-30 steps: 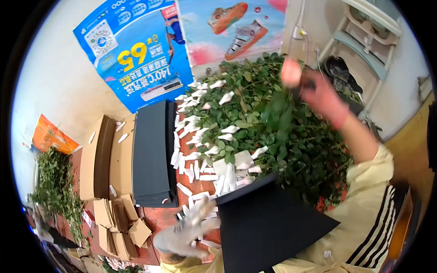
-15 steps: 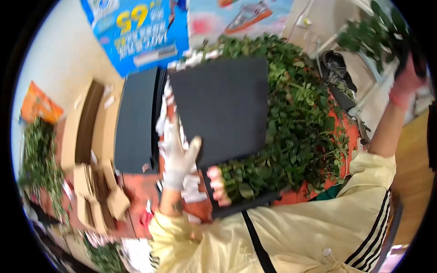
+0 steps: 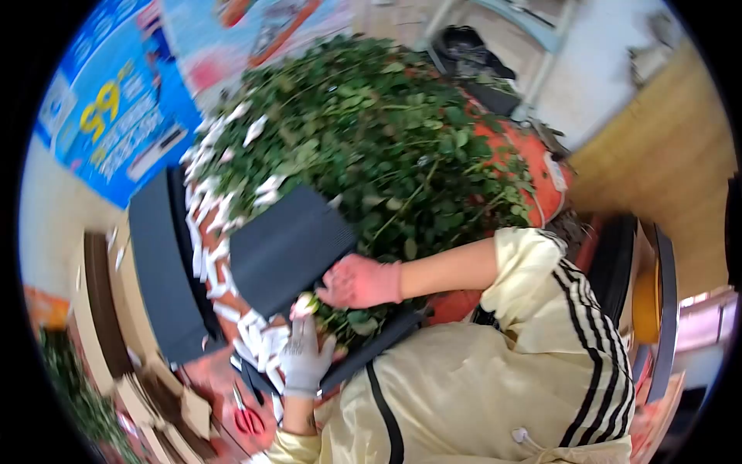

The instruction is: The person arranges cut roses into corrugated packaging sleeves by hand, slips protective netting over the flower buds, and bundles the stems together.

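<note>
My left hand (image 3: 305, 362), in a white glove, is over the near end of a dark tray-like piece (image 3: 371, 348). Its fingers are stretched out with the thumb apart, and the fingertips are at a pale pink rose head (image 3: 304, 305). My right hand (image 3: 359, 281), in a pink-red glove, is closed beside that rose, at the lower right edge of a dark sheet (image 3: 290, 247). What its curled fingers hold, if anything, is hidden. Leafy stems (image 3: 352, 321) lie below the right hand. The sheet covers part of the roses behind.
A large heap of leafy rose stems (image 3: 371, 131) covers the table, with white-wrapped heads (image 3: 224, 209) along its left side. Another dark panel (image 3: 166, 263) stands at left, beside cardboard pieces (image 3: 166, 410). Red-handled scissors (image 3: 249, 417) lie on the red tabletop.
My right hand has come from the far right, near leafy stems, to the middle beside my left hand. The dark sheet shows smaller and tilted. The view has turned to the right.
</note>
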### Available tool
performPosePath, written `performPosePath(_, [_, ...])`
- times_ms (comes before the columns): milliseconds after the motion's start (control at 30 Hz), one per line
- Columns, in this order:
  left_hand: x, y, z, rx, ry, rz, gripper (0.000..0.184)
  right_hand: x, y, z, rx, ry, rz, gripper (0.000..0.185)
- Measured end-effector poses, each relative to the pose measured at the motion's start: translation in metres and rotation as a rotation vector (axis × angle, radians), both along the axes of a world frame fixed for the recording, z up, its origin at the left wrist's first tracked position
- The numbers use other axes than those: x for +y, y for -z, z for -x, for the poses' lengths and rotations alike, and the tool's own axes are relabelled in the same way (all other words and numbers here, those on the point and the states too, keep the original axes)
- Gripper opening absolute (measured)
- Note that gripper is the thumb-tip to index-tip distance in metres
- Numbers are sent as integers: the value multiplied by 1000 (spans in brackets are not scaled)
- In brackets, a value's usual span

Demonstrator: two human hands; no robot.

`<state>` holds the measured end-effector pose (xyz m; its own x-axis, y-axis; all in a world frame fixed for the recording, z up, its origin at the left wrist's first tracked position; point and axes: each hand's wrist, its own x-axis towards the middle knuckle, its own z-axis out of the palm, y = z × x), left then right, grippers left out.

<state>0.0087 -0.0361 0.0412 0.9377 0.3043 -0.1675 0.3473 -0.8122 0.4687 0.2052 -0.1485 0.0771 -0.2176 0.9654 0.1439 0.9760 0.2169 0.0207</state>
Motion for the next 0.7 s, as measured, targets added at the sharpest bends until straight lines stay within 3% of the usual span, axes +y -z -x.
performPosePath(100, [-3,-3,0,-75,9,-68,79,0,-1,-6,-152,-26,4,32])
performPosePath(233, [-10,-27,-14,50,-41,-110,68,1,6,-8,-155,-45,-165,26])
performPosePath(267, [-8,-19,-11,1,-20,-63,61,1,16,-14,207,-2,-54,22])
performPosePath(300, [-8,-7,-8,-125,-4,-33,41,6,23,-10,409,-37,24,20])
performPosePath(333, [-5,5,-7,-109,48,-35,40,10,30,-4,613,-64,102,17])
performPosePath(367, [-8,15,-9,-449,39,-174,39,7,35,2,747,-46,52,18])
performPosePath(433, [-5,7,-6,-56,16,-34,42,2,40,1,1006,15,-3,19])
performPosePath(500, [-9,16,2,-165,22,-116,63,3,34,-2,1163,104,-35,20])
performPosePath(533, [-8,17,3,-87,14,-39,68,7,25,1,1212,132,-43,20])
performPosePath(600, [-13,12,1,26,-9,28,72,2,2,2,-271,63,-37,34])
performPosePath(700, [-17,5,4,-5,-20,-10,73,12,21,3,-308,-38,-9,39])
